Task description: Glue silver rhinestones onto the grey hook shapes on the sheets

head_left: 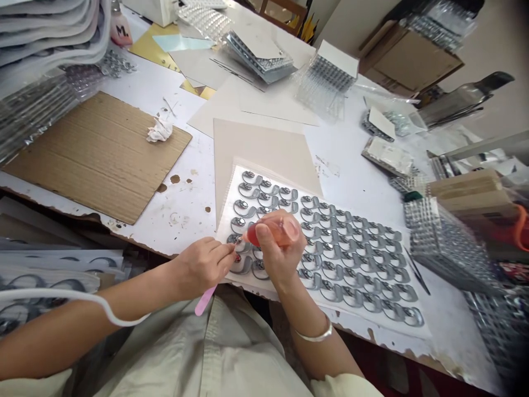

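Overhead, two hands work above one sheet (225, 229) of dozens of silver ornaments (351, 264).
Right hand (281, 248) grips one orange squeeze bottle (268, 231); left hand (202, 267) pinches narrowly, one pink stick (204, 300) below.

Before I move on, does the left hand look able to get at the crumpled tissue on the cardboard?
Probably yes: the left hand holds a pink nail file, but only the white table top and the cardboard sheet lie before the crumpled tissue.

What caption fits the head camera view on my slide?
The left hand holds a pink stick and the right hand an orange squeeze bottle above a sheet of silver crescent pieces.
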A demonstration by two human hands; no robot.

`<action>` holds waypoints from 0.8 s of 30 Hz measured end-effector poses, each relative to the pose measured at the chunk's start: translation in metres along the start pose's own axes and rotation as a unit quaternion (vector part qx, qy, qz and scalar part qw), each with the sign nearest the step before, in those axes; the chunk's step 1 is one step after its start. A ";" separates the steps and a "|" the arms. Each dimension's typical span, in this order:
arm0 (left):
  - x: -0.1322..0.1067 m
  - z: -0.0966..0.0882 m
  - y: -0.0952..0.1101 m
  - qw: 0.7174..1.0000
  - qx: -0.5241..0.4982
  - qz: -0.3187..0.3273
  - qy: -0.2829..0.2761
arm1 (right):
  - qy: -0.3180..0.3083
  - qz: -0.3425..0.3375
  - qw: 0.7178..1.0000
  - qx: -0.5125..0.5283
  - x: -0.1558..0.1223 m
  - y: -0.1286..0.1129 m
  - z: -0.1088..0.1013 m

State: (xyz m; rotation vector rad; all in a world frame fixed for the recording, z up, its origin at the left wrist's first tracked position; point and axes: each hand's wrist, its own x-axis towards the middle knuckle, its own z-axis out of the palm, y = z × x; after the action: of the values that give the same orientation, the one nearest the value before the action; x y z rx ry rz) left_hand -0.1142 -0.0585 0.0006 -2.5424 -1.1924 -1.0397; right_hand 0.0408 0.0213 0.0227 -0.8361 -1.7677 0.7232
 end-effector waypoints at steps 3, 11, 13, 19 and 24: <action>-0.001 0.001 0.001 1.000 0.005 0.002 -0.007 | -0.009 0.001 1.000 -0.007 0.000 0.000 0.001; 0.000 0.001 0.000 1.000 0.003 -0.001 0.005 | -0.007 0.001 1.000 -0.011 0.003 0.001 0.002; -0.001 0.001 0.000 1.000 0.003 -0.001 0.007 | -0.004 0.000 1.000 -0.010 0.003 0.002 0.002; 0.000 0.000 0.000 1.000 -0.006 -0.004 0.010 | -0.007 0.006 1.000 -0.004 0.002 0.003 0.001; 0.001 -0.001 0.000 1.000 -0.007 -0.003 0.011 | -0.011 -0.001 1.000 -0.004 0.003 0.002 0.002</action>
State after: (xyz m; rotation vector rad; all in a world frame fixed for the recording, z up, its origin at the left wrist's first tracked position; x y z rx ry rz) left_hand -0.1142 -0.0578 0.0023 -2.5322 -1.1926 -1.0786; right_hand 0.0386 0.0248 0.0225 -0.8337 -1.7911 0.7273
